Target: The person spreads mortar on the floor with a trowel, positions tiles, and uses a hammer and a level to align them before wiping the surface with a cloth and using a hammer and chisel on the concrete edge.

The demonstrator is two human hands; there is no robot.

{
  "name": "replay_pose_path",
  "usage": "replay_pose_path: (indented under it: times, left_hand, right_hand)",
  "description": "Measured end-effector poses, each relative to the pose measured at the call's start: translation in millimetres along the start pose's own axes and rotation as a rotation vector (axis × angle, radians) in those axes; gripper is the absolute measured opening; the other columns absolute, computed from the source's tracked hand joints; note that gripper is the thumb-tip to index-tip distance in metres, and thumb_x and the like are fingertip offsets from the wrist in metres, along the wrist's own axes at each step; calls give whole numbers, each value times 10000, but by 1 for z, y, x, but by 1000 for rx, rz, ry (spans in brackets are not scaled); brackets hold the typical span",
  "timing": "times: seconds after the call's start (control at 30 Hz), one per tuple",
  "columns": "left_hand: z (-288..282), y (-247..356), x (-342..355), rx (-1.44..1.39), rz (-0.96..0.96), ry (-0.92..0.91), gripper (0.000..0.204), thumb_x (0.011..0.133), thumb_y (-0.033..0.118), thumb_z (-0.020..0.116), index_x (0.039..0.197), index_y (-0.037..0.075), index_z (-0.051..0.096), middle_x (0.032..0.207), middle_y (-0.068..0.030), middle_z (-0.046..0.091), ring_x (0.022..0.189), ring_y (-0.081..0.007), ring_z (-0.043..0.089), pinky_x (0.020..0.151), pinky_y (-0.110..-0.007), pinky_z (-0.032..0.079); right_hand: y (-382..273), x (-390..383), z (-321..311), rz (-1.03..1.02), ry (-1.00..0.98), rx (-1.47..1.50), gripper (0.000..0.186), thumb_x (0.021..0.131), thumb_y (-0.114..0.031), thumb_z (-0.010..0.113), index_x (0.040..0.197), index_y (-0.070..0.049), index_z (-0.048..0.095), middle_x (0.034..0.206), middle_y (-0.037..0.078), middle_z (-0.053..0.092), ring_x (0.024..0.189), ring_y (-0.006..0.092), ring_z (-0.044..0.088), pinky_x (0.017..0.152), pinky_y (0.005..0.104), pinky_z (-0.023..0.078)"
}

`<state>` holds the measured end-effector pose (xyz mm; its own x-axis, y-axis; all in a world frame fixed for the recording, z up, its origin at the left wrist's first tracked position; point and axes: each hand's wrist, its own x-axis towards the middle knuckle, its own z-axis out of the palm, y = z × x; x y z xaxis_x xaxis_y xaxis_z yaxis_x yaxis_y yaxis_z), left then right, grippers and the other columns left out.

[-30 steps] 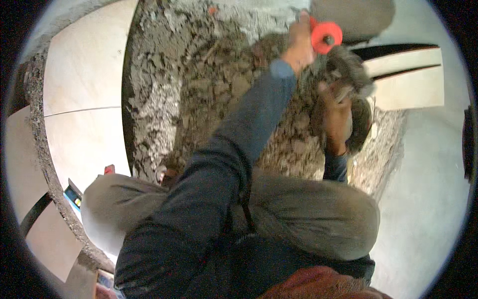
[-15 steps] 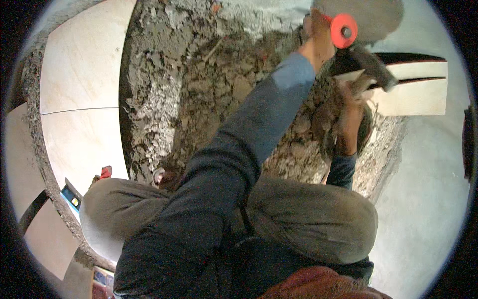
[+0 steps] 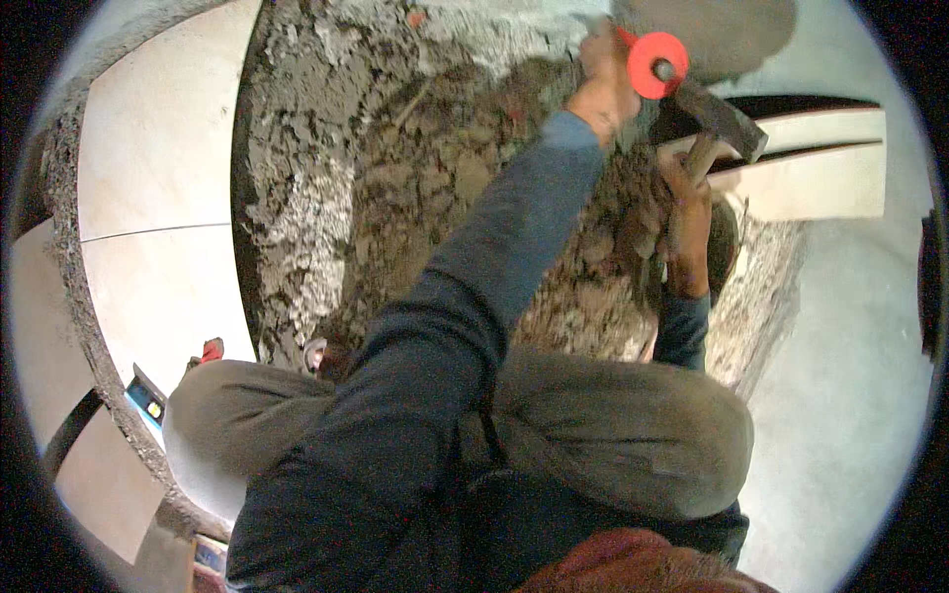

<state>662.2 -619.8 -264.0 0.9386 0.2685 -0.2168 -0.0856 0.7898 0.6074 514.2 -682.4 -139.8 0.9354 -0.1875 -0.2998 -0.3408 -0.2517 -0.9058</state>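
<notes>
My left hand [image 3: 605,84] is stretched out to the far right and closed round a chisel with a round red hand guard [image 3: 657,65]. The chisel's metal end shows at the guard's middle; its tip is hidden. Just below, my right hand [image 3: 689,212] is closed round the wooden handle of a hammer [image 3: 727,124]. The dark hammer head lies close beside the guard, a little to its right. Beneath both hands is broken, rough mortar and rubble [image 3: 435,188].
Large cream tiles [image 3: 158,148] lie at the left, with a blue spirit level [image 3: 146,400] by my left knee. Loose tile pieces [image 3: 811,178] rest at the right on the smooth grey floor [image 3: 840,395]. A red-handled object [image 3: 212,350] lies near my left knee.
The chisel and my left hand have shifted a little to the left. The hammer head has moved up and left, staying close to the guard.
</notes>
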Motion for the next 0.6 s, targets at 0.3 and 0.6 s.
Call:
replay_pose_path:
  times: [0.3,0.6]
  left_hand:
    - [-98,26,-83,-433,-368,-269,339,1014,441,476,844,148,491,676,65,391,568,-73,414,513,-251,394]
    - [-75,69,-52,-301,-287,-266,354,1024,372,501,921,34,517,712,51,399,589,-55,370,510,-235,344]
  right_hand:
    - [11,-39,-23,-115,48,9,210,906,-270,685,821,-122,561,654,-34,535,497,80,445,474,253,357]
    - [44,-27,-37,-811,128,-1128,231,802,-181,719,978,-60,632,751,68,639,619,206,614,572,319,484]
